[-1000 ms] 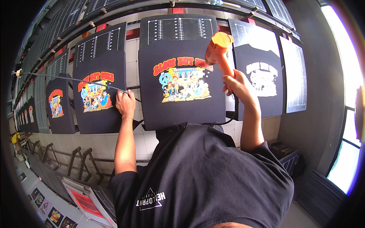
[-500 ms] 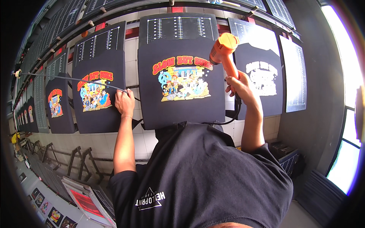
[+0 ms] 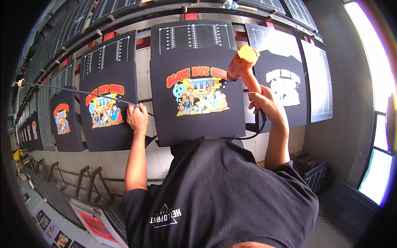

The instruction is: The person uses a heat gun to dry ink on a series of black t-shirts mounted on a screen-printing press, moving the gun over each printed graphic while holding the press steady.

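Note:
My right hand point(image 3: 268, 101) is wrapped round the handle of an orange heat gun point(image 3: 245, 62). Its dark nozzle points left and down, over the right end of the red lettering on a black T-shirt point(image 3: 196, 126) straight ahead. That shirt lies flat on a board and bears a colourful cartoon print point(image 3: 202, 97). From the gun's handle a black cable point(image 3: 254, 135) loops down toward my waist. My left hand point(image 3: 137, 118) is closed on a thin dark cord point(image 3: 78, 91), which stretches off to the left above another printed black T-shirt point(image 3: 108, 134).
Shirt boards point(image 3: 192, 35) with white ruled scales stand in a row along a rail. On the right, a black T-shirt point(image 3: 285, 115) carries a white print, beside a bare shiny board point(image 3: 316, 82). Metal racks point(image 3: 89, 182) and a red-meshed screen frame point(image 3: 97, 225) are at lower left.
The boards and shirts sit slightly lower in the picture. Both hands keep their hold; the heat gun has shifted slightly down with my right hand, its nozzle still over the lettering's right end.

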The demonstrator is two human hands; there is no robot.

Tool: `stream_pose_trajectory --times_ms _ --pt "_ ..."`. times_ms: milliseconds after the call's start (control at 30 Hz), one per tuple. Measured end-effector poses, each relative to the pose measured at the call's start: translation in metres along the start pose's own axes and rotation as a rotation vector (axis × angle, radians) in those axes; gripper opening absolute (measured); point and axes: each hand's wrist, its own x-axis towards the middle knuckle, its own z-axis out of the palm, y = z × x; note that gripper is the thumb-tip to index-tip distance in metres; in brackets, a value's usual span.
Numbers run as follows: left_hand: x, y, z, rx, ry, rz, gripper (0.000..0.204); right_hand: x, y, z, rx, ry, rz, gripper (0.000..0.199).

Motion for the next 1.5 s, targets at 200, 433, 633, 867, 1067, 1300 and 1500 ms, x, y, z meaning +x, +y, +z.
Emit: stream_pose_trajectory --times_ms 200,433,633,867,1067,1300,1500 --pt "0.000 -0.001 0.001 -0.009 0.014 0.000 0.032 0.032 -0.018 0.045 0.006 -0.110 -0.067 0.029" --pt "0.005 0.004 -0.002 -0.022 0.024 0.004 0.030 0.051 -0.063 0.134 -0.178 -0.423 -0.084 0.032" --pt "0.001 0.006 0.001 0.002 -0.023 -0.075 0.035 0.030 -0.059 0.122 -0.208 -0.408 -0.130 0.030" --pt "-0.026 0.002 0.009 -0.335 0.038 -0.365 0.043 -0.040 -0.003 -0.026 0.021 -0.195 0.037 0.030" --pt "-0.127 -0.030 -0.008 -0.652 0.293 -0.819 0.049 -0.091 0.058 -0.177 0.185 0.036 0.084 0.028" --pt "-0.167 0.092 -0.111 -0.521 0.111 -0.802 0.049 -0.073 0.111 -0.340 0.205 0.277 -0.025 0.025" --pt "-0.137 0.252 -0.203 -0.962 -0.055 -0.603 0.039 -0.028 0.124 -0.408 0.165 0.251 0.019 0.029"
